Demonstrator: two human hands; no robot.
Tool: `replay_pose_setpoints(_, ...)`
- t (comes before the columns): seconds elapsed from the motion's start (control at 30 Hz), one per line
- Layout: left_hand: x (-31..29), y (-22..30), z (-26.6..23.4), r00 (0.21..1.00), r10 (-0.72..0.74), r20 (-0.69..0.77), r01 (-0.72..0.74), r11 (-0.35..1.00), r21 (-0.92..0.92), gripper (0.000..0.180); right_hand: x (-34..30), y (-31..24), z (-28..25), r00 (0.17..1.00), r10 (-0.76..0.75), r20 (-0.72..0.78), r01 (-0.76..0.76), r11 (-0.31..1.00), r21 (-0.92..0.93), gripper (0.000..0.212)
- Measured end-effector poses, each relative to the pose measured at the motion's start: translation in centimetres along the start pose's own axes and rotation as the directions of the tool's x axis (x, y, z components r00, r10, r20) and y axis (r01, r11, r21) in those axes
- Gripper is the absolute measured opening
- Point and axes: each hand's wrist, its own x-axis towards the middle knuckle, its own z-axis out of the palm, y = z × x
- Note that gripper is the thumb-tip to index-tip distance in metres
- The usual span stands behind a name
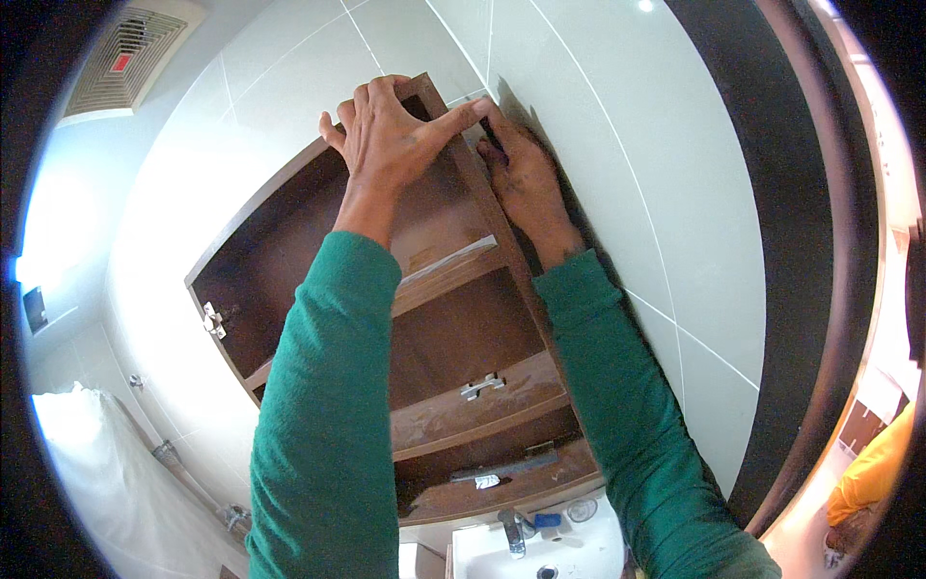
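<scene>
A brown wooden wall cabinet with open, doorless shelves hangs tilted in view against the tiled wall. My left hand grips its upper right corner, fingers over the top edge and thumb stretched across the side panel. Just right of that panel, my right hand is closed in the narrow gap beside the wall. Its fingertips nearly meet my left thumb; what they hold, if anything, is hidden. A metal hinge sits on the cabinet's left side, and another hinge lies on a lower shelf.
Below the cabinet is a white sink with a tap and a small blue object. Pale tiles run up to a dark door frame. A ceiling vent is upper left. Someone's orange sleeve shows far right.
</scene>
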Motion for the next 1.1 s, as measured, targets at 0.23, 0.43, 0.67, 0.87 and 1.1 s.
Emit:
replay_pose_setpoints(0.23, 0.0, 0.0, -0.8, 0.997, -0.005, 0.074, 0.014, 0.994, -0.111, 0.113, -1.5, -3.2, -1.6, 0.998, 0.028, -0.055, -0.028, 1.0, 0.008, 0.056)
replay_pose_setpoints(0.43, -0.4, -1.3, -1.8, 0.996, 0.015, 0.087, 0.008, 0.966, -0.257, 0.094, -1.9, -11.1, -3.3, 0.977, 0.106, -0.183, -0.154, 0.951, -0.268, 0.053)
replay_pose_setpoints(0.67, -1.6, -2.4, -3.2, 0.959, 0.168, -0.23, -0.24, 0.911, -0.335, 0.057, 0.3, -16.3, -5.9, 0.784, 0.6, 0.162, -0.589, 0.636, 0.498, 0.038)
replay_pose_setpoints(0.87, -7.9, 3.7, -4.5, 0.847, 0.383, -0.37, -0.438, 0.896, -0.075, 0.051, 0.4, -17.2, -8.0, 0.607, 0.6, 0.521, -0.749, 0.213, 0.627, 0.029)
replay_pose_setpoints(1.1, -7.1, 5.0, -3.9, 0.878, 0.305, -0.369, -0.417, 0.866, -0.275, 0.038, 1.0, -18.4, -9.5, 0.625, 0.479, 0.617, -0.755, 0.171, 0.633, 0.031)
